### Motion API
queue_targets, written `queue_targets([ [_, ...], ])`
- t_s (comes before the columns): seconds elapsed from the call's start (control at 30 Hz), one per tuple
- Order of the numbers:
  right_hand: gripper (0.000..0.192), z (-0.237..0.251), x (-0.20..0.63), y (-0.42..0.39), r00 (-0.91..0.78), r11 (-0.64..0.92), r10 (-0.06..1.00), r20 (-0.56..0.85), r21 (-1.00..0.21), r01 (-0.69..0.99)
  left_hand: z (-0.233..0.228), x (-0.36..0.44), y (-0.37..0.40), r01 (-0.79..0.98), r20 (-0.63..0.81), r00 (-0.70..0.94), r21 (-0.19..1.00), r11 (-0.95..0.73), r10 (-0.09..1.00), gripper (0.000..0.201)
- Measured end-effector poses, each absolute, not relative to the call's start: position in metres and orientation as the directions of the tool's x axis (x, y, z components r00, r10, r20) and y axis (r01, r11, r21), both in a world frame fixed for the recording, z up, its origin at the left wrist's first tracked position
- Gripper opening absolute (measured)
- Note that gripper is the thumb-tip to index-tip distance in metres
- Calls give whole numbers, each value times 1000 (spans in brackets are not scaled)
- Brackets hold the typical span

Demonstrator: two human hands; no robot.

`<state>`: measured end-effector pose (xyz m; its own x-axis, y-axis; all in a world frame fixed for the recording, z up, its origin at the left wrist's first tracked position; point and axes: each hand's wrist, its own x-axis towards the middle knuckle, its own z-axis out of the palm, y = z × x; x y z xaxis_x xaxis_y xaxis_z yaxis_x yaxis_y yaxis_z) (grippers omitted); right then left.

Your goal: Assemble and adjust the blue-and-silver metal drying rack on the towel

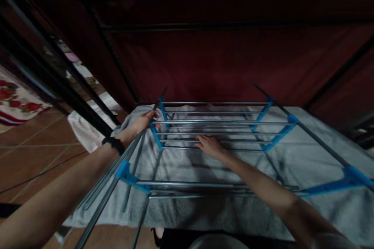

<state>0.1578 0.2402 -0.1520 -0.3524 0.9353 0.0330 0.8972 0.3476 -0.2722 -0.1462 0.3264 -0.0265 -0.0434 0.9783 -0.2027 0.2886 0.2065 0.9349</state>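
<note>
A rack of grey metal rods joined by blue plastic brackets, like a clothes drying rack, lies on a grey towel-like cloth. At the rack's left side my left hand is closed around the frame near a blue bracket; its far fingers are partly hidden. My right hand rests at the middle rods with its fingers stretched out, touching or just above them. Under my left forearm several loose-ended metal tubes slant toward the lower left.
Behind the rack hangs a dark red fabric panel on a black frame. Tiled floor shows at left, with a white cloth and a flower-patterned textile. Another blue bracket juts out at the near right.
</note>
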Motion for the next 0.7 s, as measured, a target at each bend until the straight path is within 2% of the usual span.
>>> queue_targets([
  [0.27,19,-155,157,247,-398,407,913,89,-262,875,-15,-143,323,243,-329,-30,913,327,944,38],
  [0.43,19,-156,157,248,-402,420,908,120,-265,868,-23,-153,333,296,-336,-27,897,329,941,47],
  [0.7,23,-155,157,249,-419,435,901,116,-235,869,-18,-149,329,277,-324,-31,906,319,946,38],
])
